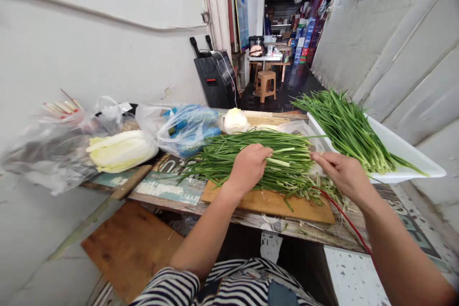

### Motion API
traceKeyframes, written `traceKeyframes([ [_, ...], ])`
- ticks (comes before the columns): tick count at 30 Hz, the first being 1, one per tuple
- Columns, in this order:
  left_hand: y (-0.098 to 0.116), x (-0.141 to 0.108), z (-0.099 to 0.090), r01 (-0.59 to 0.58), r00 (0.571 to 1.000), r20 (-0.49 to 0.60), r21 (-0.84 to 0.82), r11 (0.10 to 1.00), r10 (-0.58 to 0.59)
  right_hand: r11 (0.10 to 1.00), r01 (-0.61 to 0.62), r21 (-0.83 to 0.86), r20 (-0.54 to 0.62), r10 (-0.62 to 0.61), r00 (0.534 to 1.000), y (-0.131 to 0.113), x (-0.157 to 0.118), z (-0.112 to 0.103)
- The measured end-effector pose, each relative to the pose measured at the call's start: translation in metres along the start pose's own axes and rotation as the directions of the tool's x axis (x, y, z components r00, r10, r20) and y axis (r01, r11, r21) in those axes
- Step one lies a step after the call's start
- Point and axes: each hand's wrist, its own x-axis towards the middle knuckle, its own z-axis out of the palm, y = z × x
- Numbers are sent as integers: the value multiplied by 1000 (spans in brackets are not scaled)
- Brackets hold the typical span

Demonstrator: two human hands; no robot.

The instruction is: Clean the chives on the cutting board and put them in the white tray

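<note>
Wooden board (258, 202), green chives (285, 172) beneath left hand (250, 165)

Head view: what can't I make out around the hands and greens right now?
All in the head view:
- Left hand: fingertips on the greens, hidden by the back of the hand.
- Right hand: whether its fingertips pinch anything is too small and blurred.
- Board: most of its top, under the greens.
- Blue bag: contents, behind folded film.
- Red cord: lower end, lost at the right forearm.
</note>
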Motion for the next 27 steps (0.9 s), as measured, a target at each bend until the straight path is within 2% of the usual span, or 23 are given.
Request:
traceKeyframes([
  [2, -5, -2, -1, 68, 996, -52, 32, 997, -67, 943, 78, -324, 106, -45, 993, 6, -5, -19],
  [3, -7, -2, -1, 95, 993, -78, 42, 995, -92, 893, 73, -443, 91, -37, 995, 8, -8, -26],
  [6, -8, -1, 2, 158, 980, -124, 32, 987, -153, 765, -51, -642, -134, -47, 990, 8, -7, -28],
  [7, -8, -1, 3, 170, 978, -123, 21, 985, -166, 749, -43, -661, -151, -76, 986, 9, -3, -23],
  [8, -7, -1, 4, 176, 978, -113, 11, 984, -173, 747, 21, -664, -98, -115, 989, 10, 2, -16],
  [9, -7, 0, 4, 175, 980, -95, 6, 985, -173, 746, 128, -654, 12, -159, 987, 12, 8, -8],
  [11, -6, -1, 4, 160, 986, -50, 14, 987, -159, 709, 340, -618, 266, -218, 939, 16, 23, 10],
  [12, -6, -1, 3, 152, 988, -26, 24, 988, -151, 680, 400, -615, 351, -218, 911, 18, 29, 17],
  [15, -6, 0, 1, 140, 990, 21, 53, 989, -141, 617, 428, -660, 428, -160, 890, 23, 44, 27],
  [18, -3, 3, 0, 128, 991, 27, 55, 990, -129, 653, 450, -609, 434, -201, 878, 21, 47, 23],
  [22, 6, 13, -1, 42, 999, -10, -1, 999, -42, 858, 389, -334, 253, -316, 914, 6, 42, 8],
  [24, 12, 20, 0, -28, 1000, -8, -61, 998, 27, 938, 316, -143, 191, -287, 938, -4, 37, 3],
  [27, 19, 28, 2, -79, 990, 102, -166, 983, 97, 980, 192, 51, 161, -198, 967, -12, 31, 3],
])
